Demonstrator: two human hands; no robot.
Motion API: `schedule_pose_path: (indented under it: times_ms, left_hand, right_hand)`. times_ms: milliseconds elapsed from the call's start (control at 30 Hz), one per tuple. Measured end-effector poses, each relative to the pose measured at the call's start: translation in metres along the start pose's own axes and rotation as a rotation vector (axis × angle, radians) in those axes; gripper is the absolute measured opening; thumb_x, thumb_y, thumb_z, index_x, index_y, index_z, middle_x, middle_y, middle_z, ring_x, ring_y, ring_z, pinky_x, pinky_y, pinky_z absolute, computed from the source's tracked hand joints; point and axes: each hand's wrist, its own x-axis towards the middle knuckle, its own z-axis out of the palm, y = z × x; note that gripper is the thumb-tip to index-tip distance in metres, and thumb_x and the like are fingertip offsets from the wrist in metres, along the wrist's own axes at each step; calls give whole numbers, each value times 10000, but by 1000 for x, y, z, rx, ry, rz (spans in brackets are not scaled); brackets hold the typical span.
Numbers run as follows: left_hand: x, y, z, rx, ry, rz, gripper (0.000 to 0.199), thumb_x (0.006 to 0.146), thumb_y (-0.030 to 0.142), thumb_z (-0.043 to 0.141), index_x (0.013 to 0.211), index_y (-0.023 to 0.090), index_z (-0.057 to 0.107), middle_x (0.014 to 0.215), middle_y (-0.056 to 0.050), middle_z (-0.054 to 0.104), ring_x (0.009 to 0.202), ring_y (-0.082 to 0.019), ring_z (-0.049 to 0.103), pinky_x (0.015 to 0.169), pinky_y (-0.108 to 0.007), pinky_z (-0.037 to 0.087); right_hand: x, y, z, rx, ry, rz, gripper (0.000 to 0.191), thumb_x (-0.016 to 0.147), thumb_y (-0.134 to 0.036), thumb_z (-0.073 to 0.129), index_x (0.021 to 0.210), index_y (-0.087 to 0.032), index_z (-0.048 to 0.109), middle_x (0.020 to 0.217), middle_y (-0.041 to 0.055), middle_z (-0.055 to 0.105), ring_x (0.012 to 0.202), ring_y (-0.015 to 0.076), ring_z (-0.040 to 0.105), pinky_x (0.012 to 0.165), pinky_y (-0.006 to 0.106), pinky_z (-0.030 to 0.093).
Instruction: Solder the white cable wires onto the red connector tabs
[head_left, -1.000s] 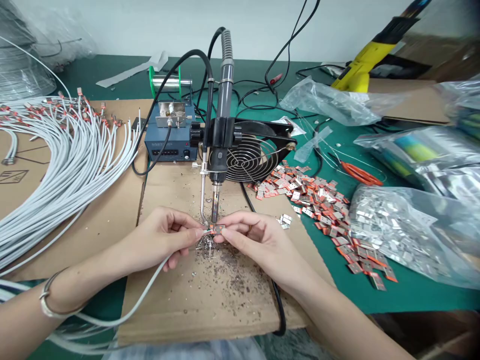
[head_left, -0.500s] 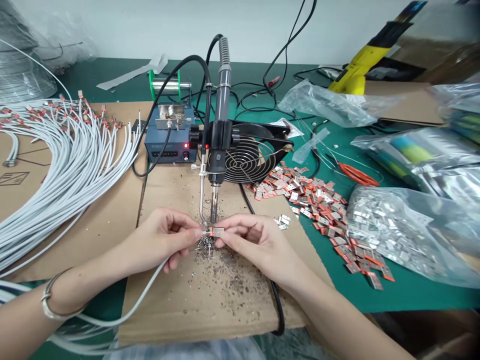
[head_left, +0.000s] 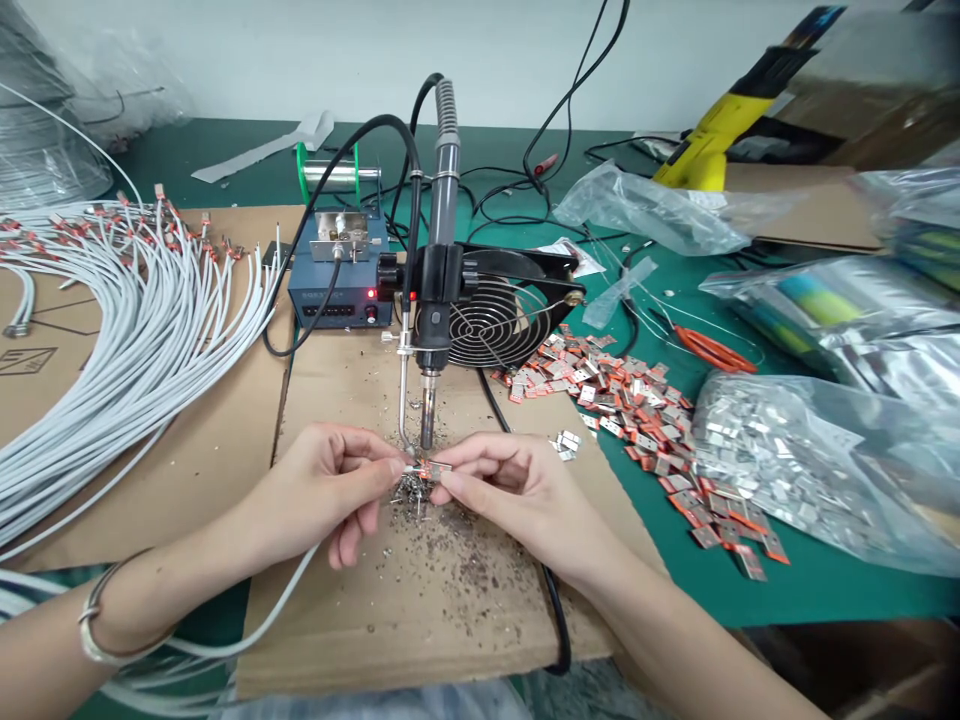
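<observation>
My left hand [head_left: 341,490] pinches the end of a white cable [head_left: 289,590] that trails down to the lower left. Between thumb and fingers of my right hand [head_left: 502,490] is a small USB connector [head_left: 439,471] with a metal shell and an orange-red part. Cable end and connector meet just below the tip of a soldering iron [head_left: 427,410] clamped upright in a stand. A thin metal solder feed tube [head_left: 403,400] comes down beside the iron. Whether the tip touches the joint is too small to tell.
Solder debris covers the cardboard [head_left: 337,640] under my hands. Loose USB connectors [head_left: 637,410] are heaped at right, by a bag of metal pieces [head_left: 772,460]. Bundled white cables [head_left: 150,330] lie left. Behind stand a blue control box [head_left: 337,290], a fan [head_left: 499,320] and a solder spool [head_left: 330,175].
The connector has tilted slightly and sits a touch lower. My left hand's lower fingers have dropped a little. Both hands keep their pinch.
</observation>
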Motion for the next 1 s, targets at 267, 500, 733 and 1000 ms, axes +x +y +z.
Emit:
schedule_pose_path:
  times_ms: [267,500,733,1000]
  left_hand:
    - [-4,-2,1,-45,-52,4,219,823,346,562,807,128,583,402,57,535,279,-56,481,269,-82,375]
    - [-3,2,2,-89,-58,-32,262,792,381,599,794,121,571,399,58,541,276,-53,479,265,-79,385]
    - [-2,1,1,-126,-56,-55,237,786,359,607,783,124,570,395,54,546,271,-54,477,261,-78,381]
    - [0,-1,1,-83,-21,-96,197,804,324,578,800,127,570,391,50,533,276,-65,477,264,-91,370]
  right_hand:
    - [-1,0,-2,34,-15,-22,247,674,-318,723,791,-108,665,679,56,674,561,59,592,503,120,415]
    - [-2,0,-2,116,-37,-18,199,687,-275,725,790,-114,668,679,46,676,598,53,616,554,105,449]
    - [1,0,-1,141,-37,-3,194,674,-264,738,787,-119,676,682,40,680,589,42,613,544,89,441]
    - [-1,-1,0,88,13,77,249,627,-300,753,770,-108,684,674,55,676,554,48,584,509,107,417]
